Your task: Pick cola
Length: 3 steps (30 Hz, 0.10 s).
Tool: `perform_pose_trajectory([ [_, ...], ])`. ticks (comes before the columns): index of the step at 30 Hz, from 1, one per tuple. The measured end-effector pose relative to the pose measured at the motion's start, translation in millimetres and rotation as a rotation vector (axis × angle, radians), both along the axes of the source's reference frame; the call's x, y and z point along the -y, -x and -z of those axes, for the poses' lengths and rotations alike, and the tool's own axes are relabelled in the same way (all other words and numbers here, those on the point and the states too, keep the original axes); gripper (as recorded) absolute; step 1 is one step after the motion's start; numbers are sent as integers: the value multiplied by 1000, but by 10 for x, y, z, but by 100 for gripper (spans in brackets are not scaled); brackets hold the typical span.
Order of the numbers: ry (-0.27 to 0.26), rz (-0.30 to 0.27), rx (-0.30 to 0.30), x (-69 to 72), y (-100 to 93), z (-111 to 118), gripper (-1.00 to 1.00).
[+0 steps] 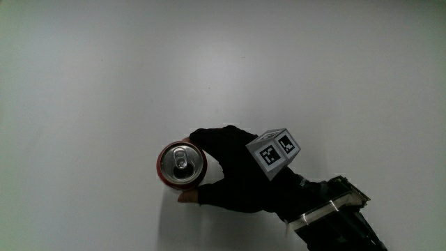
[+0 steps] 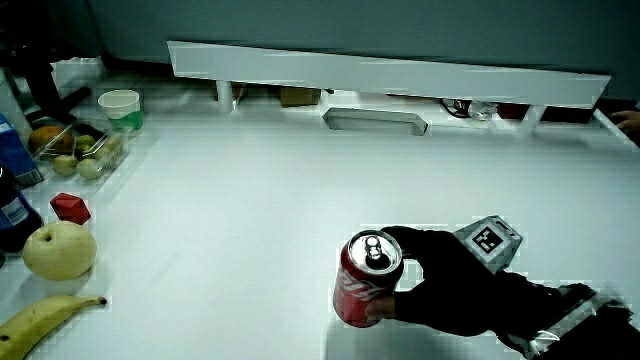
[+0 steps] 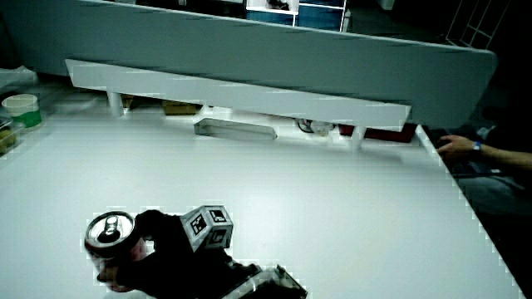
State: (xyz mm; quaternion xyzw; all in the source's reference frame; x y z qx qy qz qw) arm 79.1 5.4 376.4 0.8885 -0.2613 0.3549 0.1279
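Note:
A red cola can [image 1: 181, 164] stands upright on the white table [image 1: 209, 70], its silver top and pull tab facing up. The hand [image 1: 233, 171] in the black glove is wrapped around the can's side, fingers curled on it and thumb at the can's near edge. The patterned cube [image 1: 275, 152] sits on the back of the hand. Both side views show the can [image 2: 366, 280] [image 3: 110, 239] gripped by the hand [image 2: 450, 285] [image 3: 170, 245], low over or on the table near the person's edge.
In a side view, a pear [image 2: 58, 250], a banana [image 2: 45, 318], a small red object [image 2: 70, 207], a tray of fruit [image 2: 85, 150] and a cup [image 2: 120, 105] lie along the table's edge. A low partition [image 2: 390, 75] borders the table.

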Motion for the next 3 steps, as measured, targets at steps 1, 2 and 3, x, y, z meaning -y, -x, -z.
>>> perform_pose_trajectory([
  [1,-13,-10,1,32,-15,42,100],
  [2,-21,-17,2,67,-30,87,100],
  [3,-28,-21,1,103,-47,124,100],
])
